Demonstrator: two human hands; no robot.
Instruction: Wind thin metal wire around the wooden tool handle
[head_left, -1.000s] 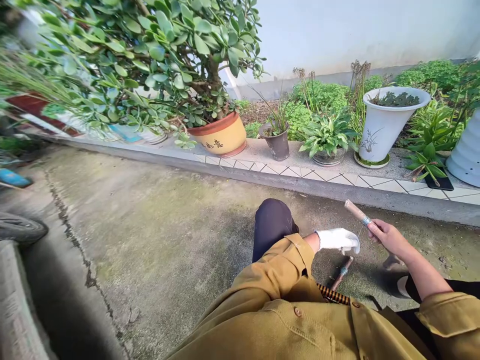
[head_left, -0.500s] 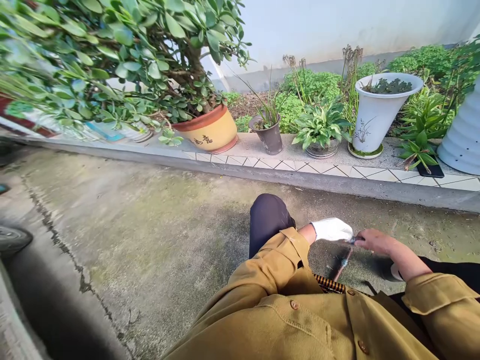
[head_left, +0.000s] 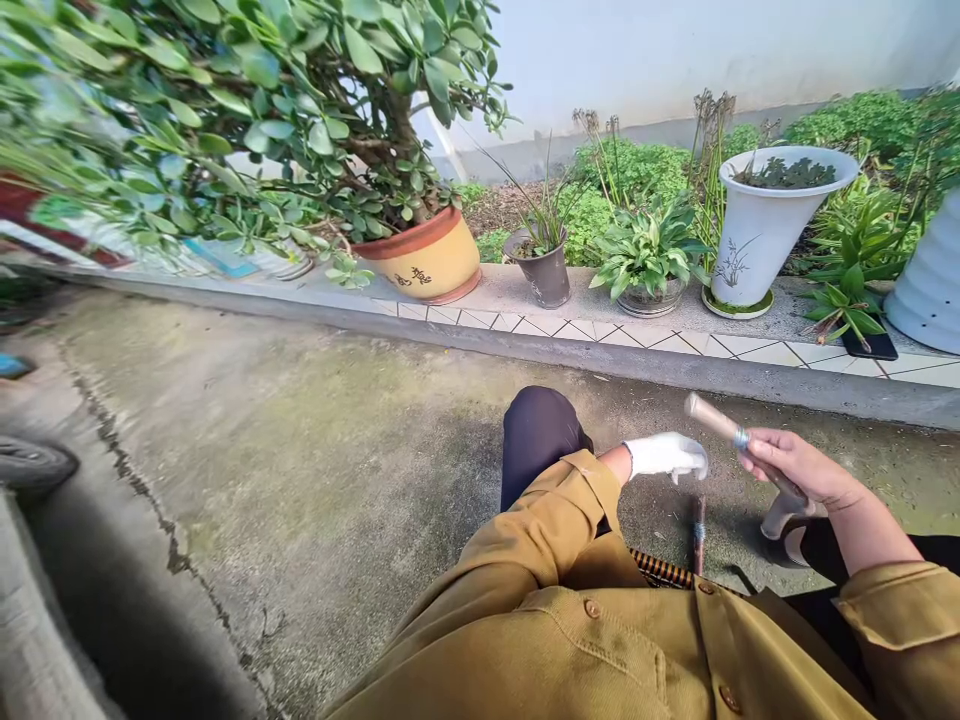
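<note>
My left hand (head_left: 667, 456) wears a white glove and sits in front of my bent knee, fingers loosely curled and apart with nothing visible in them. My bare right hand (head_left: 806, 468) is closed around a wooden-handled tool (head_left: 711, 416). Its pale rounded end points up and to the left, with a shiny metal ring below it; the part inside and below my fingers is partly hidden. Below the glove, a brown rod (head_left: 699, 552) with a similar metal band stands out in front of my jacket. Whether it joins the tool cannot be seen.
Concrete ground (head_left: 360, 470) with a long crack lies left of me. Ahead runs a tiled ledge (head_left: 525, 325) bearing a yellow pot (head_left: 431, 265), a small grey pot (head_left: 546, 275), a tall white planter (head_left: 761, 235) and a dark phone-like slab (head_left: 874, 345).
My right hand has moved away from the glove, rightward, and the wooden-handled tool now shows pointing up-left. My gloved fingers have loosened. The brown rod now stands more upright.
</note>
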